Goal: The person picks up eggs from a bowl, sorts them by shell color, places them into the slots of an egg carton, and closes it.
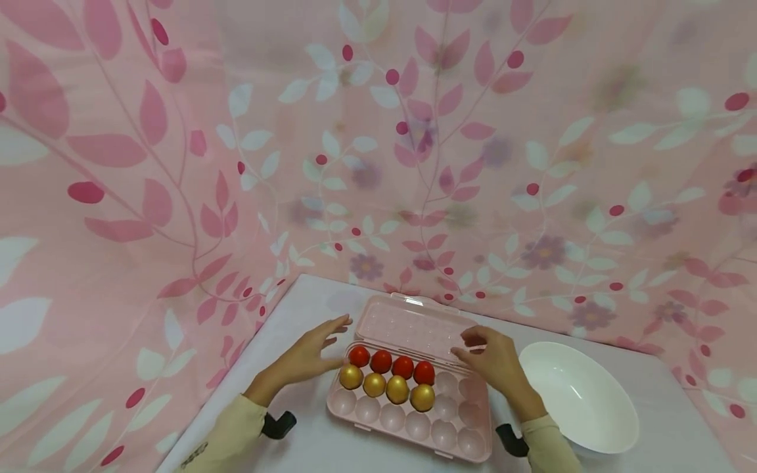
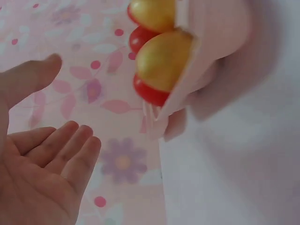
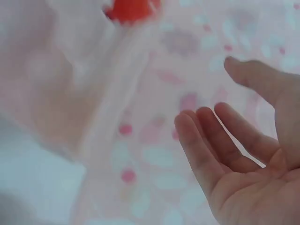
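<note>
A pink egg carton [image 1: 418, 426] lies on the table with its lid [image 1: 408, 325] folded back toward the wall. Red eggs [image 1: 381, 361] fill part of its back row, and gold eggs [image 1: 397, 389] sit in the row before them; both rows begin at the left end. The front row and the right-end cups hold nothing. My left hand [image 1: 307, 355] hovers by the carton's left end, thumb and fingers spread apart, with nothing in it. Over the carton's right end, near the lid, is my right hand [image 1: 493, 358]; its fingers are loosely bent and hold nothing.
A white oval bowl [image 1: 582, 401] stands to the right of the carton, close to my right forearm. The table [image 1: 319, 440] has a white cover. Floral pink cloth [image 1: 378, 197] hangs behind the table and along its left side.
</note>
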Demonstrator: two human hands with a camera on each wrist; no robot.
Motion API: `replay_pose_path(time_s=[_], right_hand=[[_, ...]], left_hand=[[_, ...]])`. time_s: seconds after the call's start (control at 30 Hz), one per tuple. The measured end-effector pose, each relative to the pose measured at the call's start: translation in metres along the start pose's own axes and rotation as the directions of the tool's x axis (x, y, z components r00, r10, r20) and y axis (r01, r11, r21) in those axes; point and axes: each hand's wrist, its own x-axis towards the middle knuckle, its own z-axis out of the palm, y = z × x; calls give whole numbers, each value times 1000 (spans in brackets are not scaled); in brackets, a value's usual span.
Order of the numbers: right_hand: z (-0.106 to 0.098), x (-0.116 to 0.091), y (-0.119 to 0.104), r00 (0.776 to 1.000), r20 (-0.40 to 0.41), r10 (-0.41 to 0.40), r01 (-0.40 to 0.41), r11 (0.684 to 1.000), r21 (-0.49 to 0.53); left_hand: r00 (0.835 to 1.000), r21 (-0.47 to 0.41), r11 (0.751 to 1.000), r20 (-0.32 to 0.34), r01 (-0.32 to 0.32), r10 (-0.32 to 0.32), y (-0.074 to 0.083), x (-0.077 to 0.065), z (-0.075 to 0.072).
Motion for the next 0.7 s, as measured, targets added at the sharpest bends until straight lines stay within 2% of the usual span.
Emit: replay_pose_path(time_s=[0.13, 0.23, 0.33, 0.43, 0.53, 0.63, 0.7], right_hand=[[-28, 27, 9, 994, -94, -63, 56, 995, -79], [-40, 46, 19, 994, -109, -30, 16, 992, -128], [-46, 61, 29, 996, -80, 40, -52, 988, -146], [-48, 73, 35, 996, -37, 75, -80, 984, -159], [-45, 86, 42, 996, -13, 88, -89, 982, -169], [-40, 95, 50, 992, -4, 126, -125, 978, -168], [-34, 98, 57, 985, 2, 172, -169, 972, -162]], left_hand=[[998, -57, 998, -60, 15, -18, -10, 40, -11], [992, -78, 994, -100, 74, -81, -21, 66, -16], [979, -95, 984, -124, 151, -163, -29, 88, -18], [960, -86, 968, -136, 234, -244, -35, 107, -17], [945, -48, 955, -144, 291, -295, -40, 124, -14], [927, -22, 936, -136, 351, -351, -46, 136, -9], [907, -21, 914, -115, 405, -404, -52, 139, -5]])
